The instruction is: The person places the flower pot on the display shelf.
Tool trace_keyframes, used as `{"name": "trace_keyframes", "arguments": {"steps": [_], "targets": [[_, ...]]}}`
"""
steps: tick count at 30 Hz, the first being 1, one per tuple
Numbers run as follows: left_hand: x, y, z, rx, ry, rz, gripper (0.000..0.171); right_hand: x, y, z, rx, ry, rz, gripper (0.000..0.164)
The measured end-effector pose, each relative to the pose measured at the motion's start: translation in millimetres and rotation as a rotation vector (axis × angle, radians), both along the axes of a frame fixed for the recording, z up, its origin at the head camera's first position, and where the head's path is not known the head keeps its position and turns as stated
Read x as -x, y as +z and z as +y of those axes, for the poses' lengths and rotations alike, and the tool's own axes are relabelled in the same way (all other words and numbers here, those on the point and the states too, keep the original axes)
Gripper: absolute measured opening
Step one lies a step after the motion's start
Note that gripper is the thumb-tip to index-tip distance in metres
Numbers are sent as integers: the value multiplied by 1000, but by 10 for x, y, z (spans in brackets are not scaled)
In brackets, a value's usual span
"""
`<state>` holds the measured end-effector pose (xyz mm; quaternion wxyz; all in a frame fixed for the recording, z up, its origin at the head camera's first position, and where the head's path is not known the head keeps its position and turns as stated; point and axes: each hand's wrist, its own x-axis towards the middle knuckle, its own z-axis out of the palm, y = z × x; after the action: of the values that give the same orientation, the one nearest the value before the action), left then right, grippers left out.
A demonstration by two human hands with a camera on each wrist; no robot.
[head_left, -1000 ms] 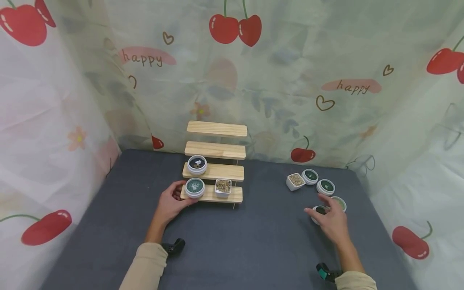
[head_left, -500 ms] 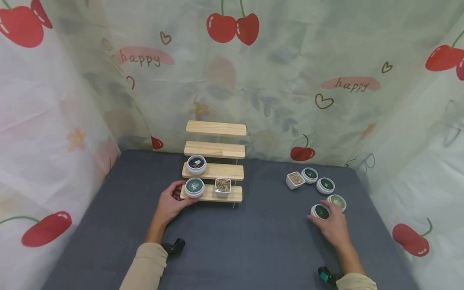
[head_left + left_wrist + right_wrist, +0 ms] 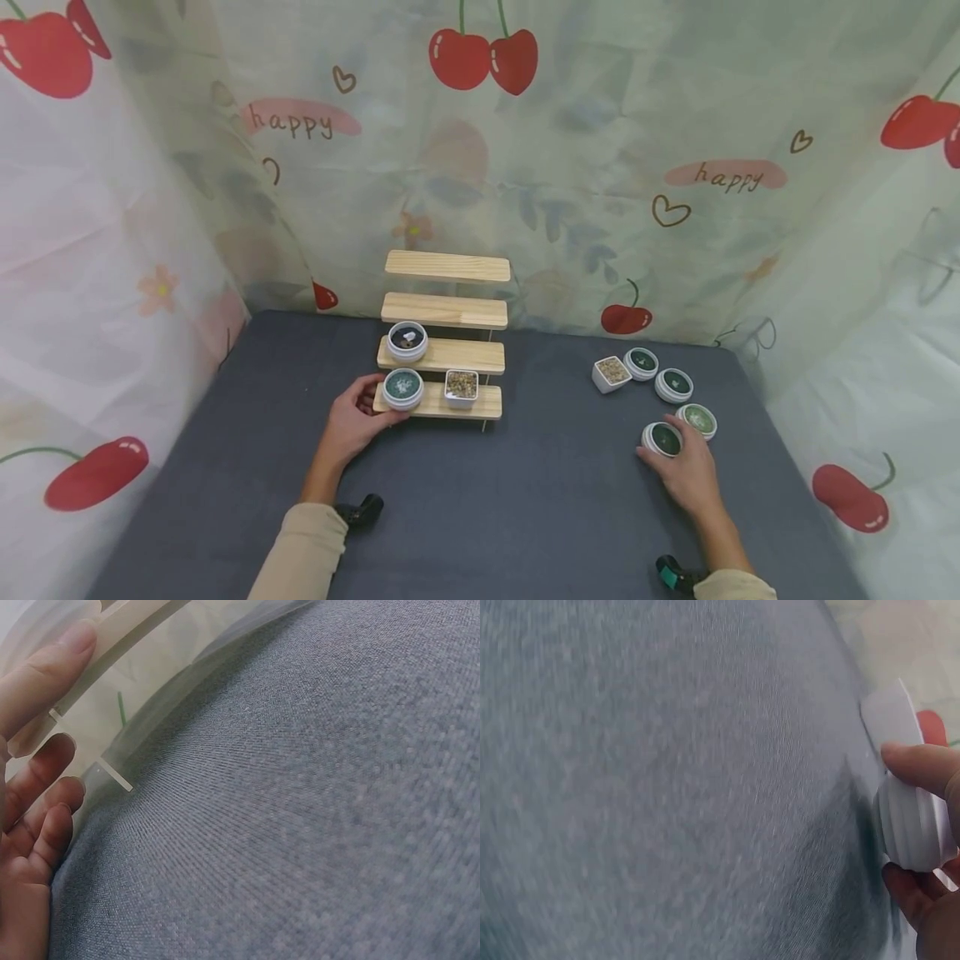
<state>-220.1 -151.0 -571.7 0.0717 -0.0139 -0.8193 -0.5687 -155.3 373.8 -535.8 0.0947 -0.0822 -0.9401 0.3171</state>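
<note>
At the left end of the lowest shelf [image 3: 468, 410], a small white round pot [image 3: 403, 388] with teal-green contents stands. My left hand [image 3: 356, 421] holds it from the left, fingers behind and thumb at the front; the left wrist view shows the thumb [image 3: 56, 667] along its side and the other fingers curled lower down. On the right of the table my right hand [image 3: 690, 467] grips another white round pot [image 3: 663, 439], dark green inside. The right wrist view shows the ridged side of this white pot [image 3: 911, 825] between thumb and fingers, close over the cloth.
A wooden shelf stand with stepped boards [image 3: 447, 267] carries a round pot [image 3: 407, 342] and a square pot [image 3: 461, 388]. Right of it stand a square pot [image 3: 612, 374] and round pots [image 3: 641, 364], [image 3: 673, 386], with a light green one [image 3: 697, 421] beside my right hand. Patterned curtains [image 3: 562, 167] surround the table.
My right hand has moved from above the dark green pot to a grip round its sides. The left hand has stayed at its pot on the lowest shelf.
</note>
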Motion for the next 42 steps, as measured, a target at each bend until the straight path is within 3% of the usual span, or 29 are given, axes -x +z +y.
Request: {"name": "trace_keyframes", "arguments": {"steps": [9,17,23,32,42], "targets": [[1,10,8,15,5,7,71,98,145,-230,84,20,91,85],[-19,-13,11,24,12,1,71,171,348,-599,195,31,111,90],[-11,-10,13,9,18,10,71,260,450,-872,215,46,138,83],[-8,1,15,14,11,14,71,456,630,-1274,208,175,258,73],[0,13,4,15,5,4,72,640,838,-1778,285,285,256,74]]}}
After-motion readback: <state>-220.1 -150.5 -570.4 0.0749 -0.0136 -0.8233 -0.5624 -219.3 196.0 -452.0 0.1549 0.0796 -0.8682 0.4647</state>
